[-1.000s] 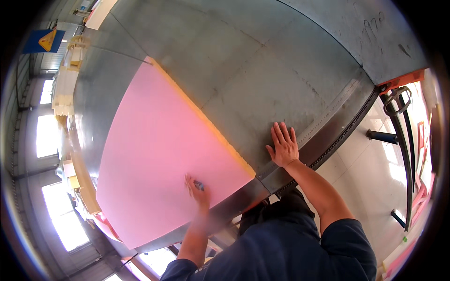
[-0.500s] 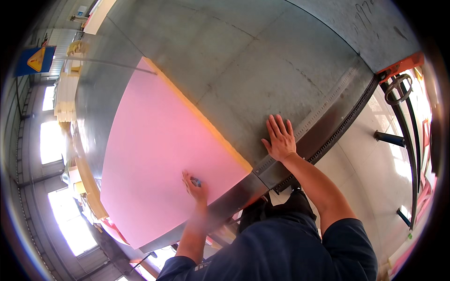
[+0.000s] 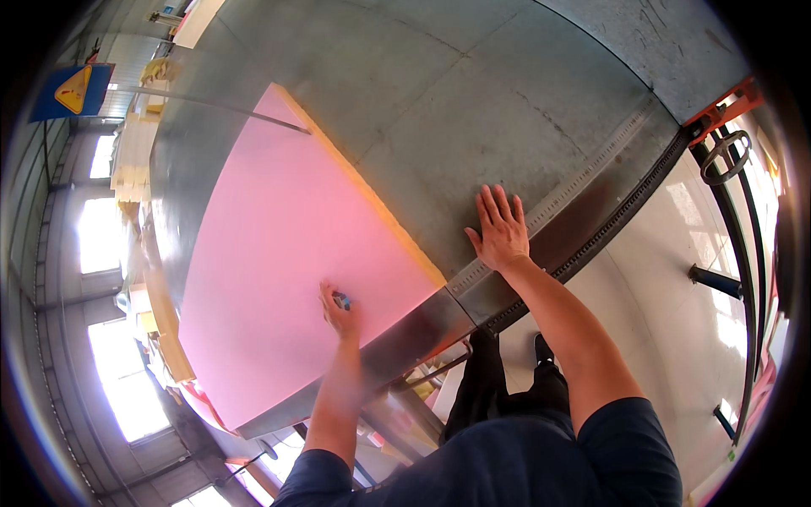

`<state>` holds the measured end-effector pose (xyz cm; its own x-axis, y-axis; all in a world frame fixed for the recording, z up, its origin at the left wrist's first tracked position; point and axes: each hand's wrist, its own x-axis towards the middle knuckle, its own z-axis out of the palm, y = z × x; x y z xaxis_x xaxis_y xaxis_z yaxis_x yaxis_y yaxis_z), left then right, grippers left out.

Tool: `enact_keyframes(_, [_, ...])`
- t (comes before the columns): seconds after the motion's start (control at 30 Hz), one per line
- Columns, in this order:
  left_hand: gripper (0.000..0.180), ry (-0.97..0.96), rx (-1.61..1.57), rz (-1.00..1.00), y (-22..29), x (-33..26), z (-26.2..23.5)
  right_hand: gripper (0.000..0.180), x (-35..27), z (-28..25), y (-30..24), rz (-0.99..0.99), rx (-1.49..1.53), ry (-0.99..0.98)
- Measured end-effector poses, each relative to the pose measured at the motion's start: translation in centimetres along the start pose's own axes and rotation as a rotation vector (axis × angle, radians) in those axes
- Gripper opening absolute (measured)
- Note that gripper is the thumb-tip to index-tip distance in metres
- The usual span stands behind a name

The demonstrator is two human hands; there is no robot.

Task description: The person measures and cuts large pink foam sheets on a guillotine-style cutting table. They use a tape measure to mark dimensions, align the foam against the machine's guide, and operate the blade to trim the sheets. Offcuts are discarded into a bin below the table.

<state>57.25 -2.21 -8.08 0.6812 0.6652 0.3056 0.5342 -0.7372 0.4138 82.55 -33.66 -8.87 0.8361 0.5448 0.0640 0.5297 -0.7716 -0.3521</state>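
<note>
A large pink-faced foam board (image 3: 287,228) with a yellow edge (image 3: 372,194) lies flat on the grey metal table. On its near part rests my left hand (image 3: 340,314), its fingers closed round a small blue and dark object (image 3: 341,300). Too little of that object shows to tell its kind. Right of the board, my right hand (image 3: 503,235) is pressed flat on the metal tabletop (image 3: 422,135). Its fingers are spread and nothing is under or in them that I can see. A ruled scale strip (image 3: 549,211) runs just beside it.
A thin rod (image 3: 211,106) reaches over the board's far end from a blue sign with a yellow triangle (image 3: 74,89). A toothed rail (image 3: 604,221) follows the table's front edge. An orange-edged metal panel (image 3: 722,110) and a round handle (image 3: 725,158) stand at the right.
The view has shifted, so table and board sit slightly higher and more of my legs and a shoe shows. Against the board and table, both hands look nearly unmoved.
</note>
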Motion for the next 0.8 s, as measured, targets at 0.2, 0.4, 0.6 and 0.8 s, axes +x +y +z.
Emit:
enact_keyframes(0.2, [0.050, 0.046, 0.021, 0.067, -0.5, 0.3, 0.3, 0.066, -0.2, 0.9, 0.1, -0.012, -0.011, 0.036])
enact_keyframes(0.4, [0.043, -0.006, -0.046, -0.010, -0.3, 0.7, 0.9, 0.066, -0.2, 1.2, 0.4, 0.000, -0.035, 0.011])
enact_keyframes(0.6, [0.044, 0.025, -0.023, 0.017, -0.5, 1.0, 1.8, 0.066, 0.2, 2.4, 1.1, -0.006, -0.005, 0.066])
enact_keyframes(0.8, [0.044, 0.030, -0.046, 0.042, -1.0, 1.6, 2.7, 0.067, 0.6, 2.8, 1.4, 0.004, -0.020, 0.066])
